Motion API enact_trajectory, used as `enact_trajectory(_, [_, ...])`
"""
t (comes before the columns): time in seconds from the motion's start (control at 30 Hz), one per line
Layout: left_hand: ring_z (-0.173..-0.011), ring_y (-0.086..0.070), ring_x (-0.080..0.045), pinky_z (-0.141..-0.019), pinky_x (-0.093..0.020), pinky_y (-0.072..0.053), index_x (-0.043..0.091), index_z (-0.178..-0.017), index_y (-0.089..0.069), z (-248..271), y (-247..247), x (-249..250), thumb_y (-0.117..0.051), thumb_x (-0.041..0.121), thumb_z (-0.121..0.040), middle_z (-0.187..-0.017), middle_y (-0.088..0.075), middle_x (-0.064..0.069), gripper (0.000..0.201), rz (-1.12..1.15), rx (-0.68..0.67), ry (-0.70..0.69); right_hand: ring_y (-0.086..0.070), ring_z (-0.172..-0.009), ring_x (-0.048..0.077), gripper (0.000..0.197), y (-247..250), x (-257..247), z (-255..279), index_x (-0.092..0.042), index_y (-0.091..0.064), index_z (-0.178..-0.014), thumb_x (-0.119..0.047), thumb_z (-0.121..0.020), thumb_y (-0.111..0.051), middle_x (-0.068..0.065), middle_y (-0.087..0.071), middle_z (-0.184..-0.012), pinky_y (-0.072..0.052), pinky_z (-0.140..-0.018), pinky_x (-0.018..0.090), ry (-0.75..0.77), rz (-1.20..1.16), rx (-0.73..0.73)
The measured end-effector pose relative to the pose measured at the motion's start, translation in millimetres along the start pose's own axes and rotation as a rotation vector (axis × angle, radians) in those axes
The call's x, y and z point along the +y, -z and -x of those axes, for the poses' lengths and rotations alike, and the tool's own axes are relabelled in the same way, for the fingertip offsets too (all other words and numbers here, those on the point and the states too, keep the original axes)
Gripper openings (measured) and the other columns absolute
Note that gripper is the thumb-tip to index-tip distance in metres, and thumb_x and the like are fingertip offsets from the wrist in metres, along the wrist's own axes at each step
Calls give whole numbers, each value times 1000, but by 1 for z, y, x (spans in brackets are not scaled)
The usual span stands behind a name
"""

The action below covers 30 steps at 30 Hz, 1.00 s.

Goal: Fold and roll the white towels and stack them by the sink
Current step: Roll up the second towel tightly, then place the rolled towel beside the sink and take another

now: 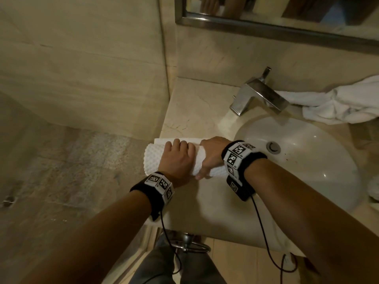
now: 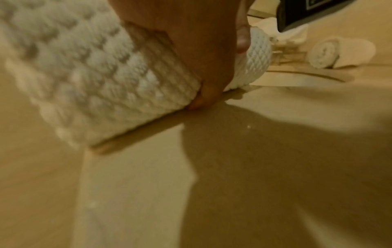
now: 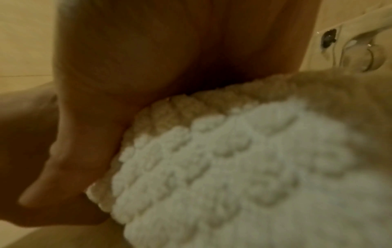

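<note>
A white waffle-textured towel (image 1: 152, 158) lies rolled into a thick cylinder on the beige counter (image 1: 194, 111), just left of the sink (image 1: 303, 171). A flat tail of it shows beyond the roll. My left hand (image 1: 178, 158) lies over the top of the roll with fingers curled round it. My right hand (image 1: 211, 154) grips the roll's right part, thumb on the near side. The left wrist view shows the roll (image 2: 101, 87) with my left thumb pressed against its lower edge. Up close in the right wrist view, my right hand (image 3: 137, 67) wraps the towel (image 3: 233, 167).
A crumpled white towel (image 1: 338, 103) lies behind the basin at the back right, next to the chrome faucet (image 1: 258, 93). A small rolled towel (image 2: 339, 52) sits on the far side of the basin. A mirror (image 1: 287, 15) hangs above. The counter's left edge drops to the tiled floor (image 1: 71, 171).
</note>
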<state>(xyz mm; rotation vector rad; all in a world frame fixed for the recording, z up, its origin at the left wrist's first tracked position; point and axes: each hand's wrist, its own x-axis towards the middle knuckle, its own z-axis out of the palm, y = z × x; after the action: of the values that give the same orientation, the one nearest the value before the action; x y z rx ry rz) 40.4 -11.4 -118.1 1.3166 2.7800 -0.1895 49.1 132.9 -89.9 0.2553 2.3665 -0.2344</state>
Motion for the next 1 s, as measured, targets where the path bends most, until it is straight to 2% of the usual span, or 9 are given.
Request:
enact_trajectory(0.13, [-98,-46,-29,-87,-41,-35,8,-108,-43,-2,4,0,-61,61,-72,-108,-52,-12,67,-27,-93,30,-64,-71,17,85,7,-7,-3,-25,-59,-88,-73,-20,-75,-5,-67,-80,-57,-74,34,-23,5,-14])
enact_trajectory(0.27, [-97,-48,-25,-87,-35,-38,14,-111,-45,-19,11,-12,-68,60,-62,-106,-56,-6,71,43,-193,-2,-63,-83,19,92,5,1,-4,-25,-57,-105,-73,-29,-76,-3,-67,-99,-54,-80,35,-1,-71,-72])
enact_trajectory(0.4, [-94,-55,-22,-78,-31,-39,17,-113,-48,-40,19,-23,-78,56,-51,-104,-61,-2,79,76,-322,9,-50,-108,22,104,-3,1,4,-21,-41,-127,-72,-44,-76,0,-48,-120,-45,-92,41,117,78,182])
enact_trajectory(0.5, [-91,-58,-24,-75,-31,-44,19,-109,-49,-49,15,-27,-80,46,-44,-101,-63,-3,77,120,-389,15,-49,-111,25,94,-22,-9,6,-17,-33,-134,-56,-60,-77,3,-47,-125,-40,-93,42,160,235,334])
enact_trajectory(0.6, [-94,-57,-24,-80,-32,-45,19,-111,-48,-51,14,-29,-79,48,-43,-105,-61,-3,80,140,-364,0,-55,-105,24,88,-23,-8,-1,-18,-35,-132,-50,-61,-76,3,-53,-119,-40,-90,39,142,177,346])
enact_trajectory(0.67, [-103,-52,-24,-88,-36,-42,20,-120,-44,-49,11,-32,-76,61,-47,-113,-55,-3,90,155,-303,-32,-58,-98,22,89,-12,-4,-8,-19,-38,-129,-50,-55,-79,1,-57,-112,-42,-83,33,155,109,279])
enact_trajectory(0.8, [-101,-54,-21,-86,-37,-43,23,-125,-43,-34,3,-51,-43,90,-61,-115,-55,0,93,213,-144,-15,-55,-79,16,75,7,3,-16,-24,-45,-109,-41,-47,-83,-5,-58,-94,-45,-66,28,138,5,163])
enact_trajectory(0.9, [-104,-57,-23,-89,-37,-42,27,-127,-50,-19,-2,-67,-12,85,-74,-118,-61,-2,88,213,-76,91,-58,-79,16,86,9,8,-17,-29,-49,-111,-49,-35,-84,-7,-61,-95,-52,-68,31,126,-80,161])
enact_trajectory(1.0, [-108,-53,-25,-93,-37,-42,24,-121,-58,-11,-2,-72,-17,72,-85,-117,-61,-5,73,386,-56,268,-57,-91,13,97,4,19,-12,-34,-48,-120,-65,-35,-83,-14,-58,-106,-48,-79,30,157,-156,229])
